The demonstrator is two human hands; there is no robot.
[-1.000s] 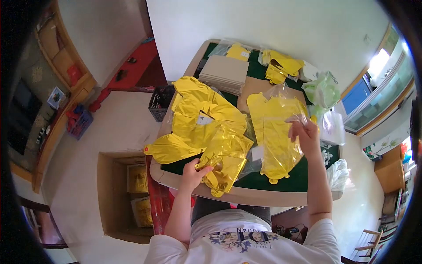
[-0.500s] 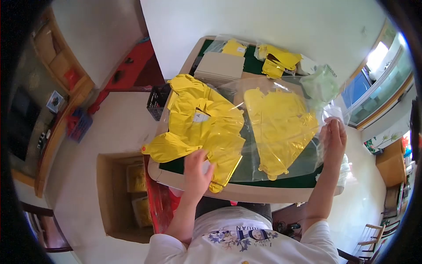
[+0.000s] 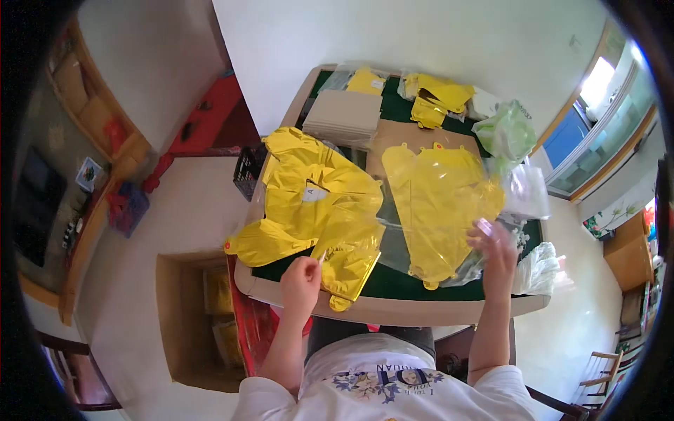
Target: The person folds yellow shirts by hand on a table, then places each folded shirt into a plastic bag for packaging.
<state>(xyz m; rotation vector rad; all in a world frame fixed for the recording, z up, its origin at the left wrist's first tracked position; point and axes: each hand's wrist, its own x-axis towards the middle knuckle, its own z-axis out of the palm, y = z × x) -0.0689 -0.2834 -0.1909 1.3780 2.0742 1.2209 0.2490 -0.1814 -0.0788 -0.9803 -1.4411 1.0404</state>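
Two yellow foil pieces lie flat on the table. The left foil piece [image 3: 316,196] carries a small white label marked A. Over the right foil piece [image 3: 439,203] is spread a clear plastic bag [image 3: 397,245]. My left hand [image 3: 300,284] is pinched at the lower edge of the left foil, with a small white bit at its fingertips. My right hand [image 3: 495,245], slightly blurred, is by the right foil's lower right side, its fingers curled round a small shiny pinkish-white item that I cannot make out.
Grey cardboard sheets [image 3: 344,116] are stacked at the back left of the table. More yellow foil [image 3: 439,98] lies behind, a green plastic bag [image 3: 509,133] at the right. A cardboard box [image 3: 189,323] stands on the floor, a black crate [image 3: 249,168] beside the table.
My right hand has let go of the clear plastic at the right and moved left and down. The plastic has sunk over the foil. My left hand has closed into a pinch.
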